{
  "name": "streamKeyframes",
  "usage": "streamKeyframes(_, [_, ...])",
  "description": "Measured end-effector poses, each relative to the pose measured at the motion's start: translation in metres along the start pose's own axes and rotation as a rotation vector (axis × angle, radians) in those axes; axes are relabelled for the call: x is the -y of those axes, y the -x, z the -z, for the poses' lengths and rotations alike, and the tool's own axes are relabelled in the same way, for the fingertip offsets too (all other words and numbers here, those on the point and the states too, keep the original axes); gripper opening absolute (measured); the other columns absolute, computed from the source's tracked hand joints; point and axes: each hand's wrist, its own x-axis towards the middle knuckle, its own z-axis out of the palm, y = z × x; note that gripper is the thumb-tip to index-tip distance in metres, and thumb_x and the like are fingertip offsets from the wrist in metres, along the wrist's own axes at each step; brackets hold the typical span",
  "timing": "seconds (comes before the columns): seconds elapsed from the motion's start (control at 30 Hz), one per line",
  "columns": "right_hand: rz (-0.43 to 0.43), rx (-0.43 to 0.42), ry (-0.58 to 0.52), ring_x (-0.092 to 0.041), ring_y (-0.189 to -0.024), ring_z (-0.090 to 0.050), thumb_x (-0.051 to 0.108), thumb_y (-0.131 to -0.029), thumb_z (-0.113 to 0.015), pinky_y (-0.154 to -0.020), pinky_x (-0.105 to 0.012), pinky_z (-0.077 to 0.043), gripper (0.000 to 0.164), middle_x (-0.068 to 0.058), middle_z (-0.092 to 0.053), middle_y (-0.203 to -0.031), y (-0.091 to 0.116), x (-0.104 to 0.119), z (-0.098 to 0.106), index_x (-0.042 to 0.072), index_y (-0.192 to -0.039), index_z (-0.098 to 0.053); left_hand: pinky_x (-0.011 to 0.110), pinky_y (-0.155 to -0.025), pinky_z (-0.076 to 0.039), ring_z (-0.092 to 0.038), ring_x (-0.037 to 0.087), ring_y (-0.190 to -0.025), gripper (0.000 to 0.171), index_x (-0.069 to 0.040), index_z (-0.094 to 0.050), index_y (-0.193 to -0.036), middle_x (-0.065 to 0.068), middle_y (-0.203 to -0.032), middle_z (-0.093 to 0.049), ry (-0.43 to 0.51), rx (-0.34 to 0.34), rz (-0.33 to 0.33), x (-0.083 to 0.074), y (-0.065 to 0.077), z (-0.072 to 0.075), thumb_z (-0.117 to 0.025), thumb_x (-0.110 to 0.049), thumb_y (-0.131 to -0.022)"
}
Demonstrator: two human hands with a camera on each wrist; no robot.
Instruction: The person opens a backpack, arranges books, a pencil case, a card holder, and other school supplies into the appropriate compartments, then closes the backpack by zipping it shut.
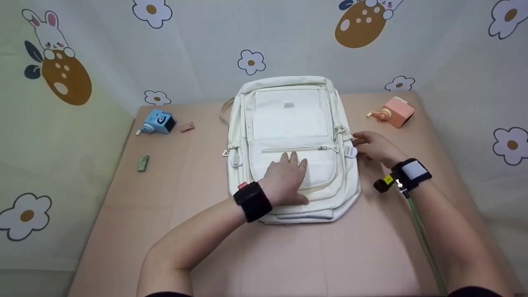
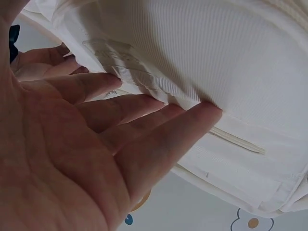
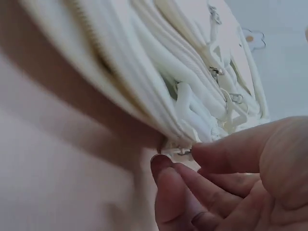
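Note:
A cream-white backpack (image 1: pixel 291 123) lies front side up on the table. My left hand (image 1: pixel 285 178) rests on its lower front pocket with the fingers straight, just below a short zipper (image 1: pixel 288 149). In the left wrist view those fingertips press the ribbed white fabric (image 2: pixel 240 67). My right hand (image 1: pixel 377 148) is at the bag's right side, by a white buckle (image 1: pixel 350 152). In the right wrist view its thumb and forefinger pinch at a small metal zipper pull (image 3: pixel 184 153) at the bag's edge; the fingers partly hide it.
A blue crank pencil sharpener (image 1: pixel 159 122), a pink eraser-like block (image 1: pixel 187 127) and a small green one (image 1: pixel 143 163) lie to the left. At the back right lies a pink crank sharpener (image 1: pixel 397 112). A patterned curtain (image 1: pixel 206 49) hangs behind the table (image 1: pixel 264 255).

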Motion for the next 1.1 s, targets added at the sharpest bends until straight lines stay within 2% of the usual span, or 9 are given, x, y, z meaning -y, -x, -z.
streamKeyframes(0.13, [-0.011,0.026,-0.121,-0.019,-0.086,-0.067,0.005,-0.103,-0.053,-0.069,-0.033,-0.057,0.061,-0.030,-0.045,-0.149,-0.010,-0.003,0.004,-0.004,-0.158,-0.027,0.055,-0.095,-0.054,-0.037,0.048,-0.142,0.114,-0.003,-0.032,-0.159,0.031,-0.158,-0.031,-0.021,-0.003,-0.005,0.000,-0.001,0.000,-0.070,-0.076,-0.079])
streamKeyframes(0.23, [-0.017,0.030,-0.173,-0.017,-0.085,-0.067,0.007,-0.104,-0.055,-0.073,-0.032,-0.058,0.058,-0.028,-0.051,-0.145,-0.012,-0.005,0.006,-0.004,-0.156,-0.032,0.055,-0.094,-0.054,-0.037,0.048,-0.142,0.115,-0.004,-0.032,-0.159,0.031,-0.158,-0.031,-0.037,-0.001,0.001,-0.001,-0.001,0.000,-0.069,-0.076,-0.079])
streamKeyframes(0.4, [-0.075,-0.009,-0.180,-0.012,-0.079,-0.068,0.017,-0.105,-0.058,-0.074,-0.028,-0.058,0.048,-0.013,-0.072,-0.108,-0.014,-0.006,0.005,-0.010,-0.143,-0.049,0.056,-0.095,-0.053,-0.037,0.048,-0.142,0.115,-0.004,-0.032,-0.159,0.031,-0.159,-0.031,-0.032,-0.001,0.003,-0.001,-0.001,0.000,-0.069,-0.076,-0.079])
streamKeyframes(0.47, [-0.114,-0.017,-0.175,-0.011,-0.074,-0.067,0.022,-0.106,-0.057,-0.071,-0.026,-0.058,0.045,-0.005,-0.072,-0.091,-0.015,-0.006,0.004,-0.011,-0.136,-0.055,0.056,-0.096,-0.052,-0.037,0.048,-0.142,0.115,-0.004,-0.031,-0.159,0.031,-0.159,-0.030,-0.026,-0.003,0.005,-0.002,-0.001,-0.001,-0.069,-0.076,-0.079])
streamKeyframes(0.57, [-0.157,-0.015,-0.181,-0.009,-0.069,-0.063,0.027,-0.107,-0.054,-0.067,-0.023,-0.056,0.045,0.000,-0.067,-0.081,-0.017,-0.007,0.004,-0.011,-0.131,-0.058,0.056,-0.096,-0.052,-0.037,0.048,-0.142,0.115,-0.004,-0.032,-0.159,0.031,-0.159,-0.031,-0.029,-0.006,0.008,-0.002,-0.001,-0.001,-0.070,-0.076,-0.079])
streamKeyframes(0.7, [-0.186,0.001,-0.265,-0.008,-0.070,-0.059,0.019,-0.107,-0.052,-0.066,-0.019,-0.052,0.042,0.000,-0.066,-0.086,-0.019,-0.007,0.005,-0.009,-0.139,-0.052,0.056,-0.095,-0.053,-0.037,0.047,-0.142,0.115,-0.004,-0.032,-0.159,0.031,-0.159,-0.032,-0.036,-0.009,0.005,-0.002,-0.001,-0.002,-0.069,-0.077,-0.079])
streamKeyframes(0.83, [-0.209,0.007,-0.414,-0.006,-0.069,-0.059,0.007,-0.106,-0.052,-0.063,-0.017,-0.051,0.045,-0.001,-0.068,-0.095,-0.020,-0.007,0.004,-0.010,-0.147,-0.043,0.055,-0.096,-0.053,-0.037,0.047,-0.143,0.115,-0.004,-0.031,-0.160,0.030,-0.159,-0.031,-0.039,-0.004,0.004,-0.002,-0.001,-0.002,-0.068,-0.078,-0.079])
streamKeyframes(0.93, [-0.211,-0.007,-0.486,-0.005,-0.066,-0.058,0.009,-0.106,-0.052,-0.060,-0.016,-0.049,0.046,-0.001,-0.068,-0.094,-0.020,-0.007,0.001,-0.010,-0.147,-0.041,0.056,-0.097,-0.052,-0.036,0.047,-0.143,0.116,-0.004,-0.030,-0.160,0.030,-0.160,-0.030,-0.039,0.000,0.009,-0.002,-0.001,-0.002,-0.068,-0.078,-0.079])
streamKeyframes(1.1, [-0.177,-0.065,-0.424,-0.004,-0.063,-0.055,0.016,-0.107,-0.054,-0.057,-0.016,-0.047,0.043,0.001,-0.067,-0.088,-0.019,-0.008,-0.004,-0.009,-0.141,-0.048,0.055,-0.097,-0.052,-0.036,0.047,-0.143,0.116,-0.004,-0.030,-0.160,0.030,-0.160,-0.029,-0.041,0.003,0.012,-0.002,-0.002,-0.003,-0.067,-0.078,-0.079])
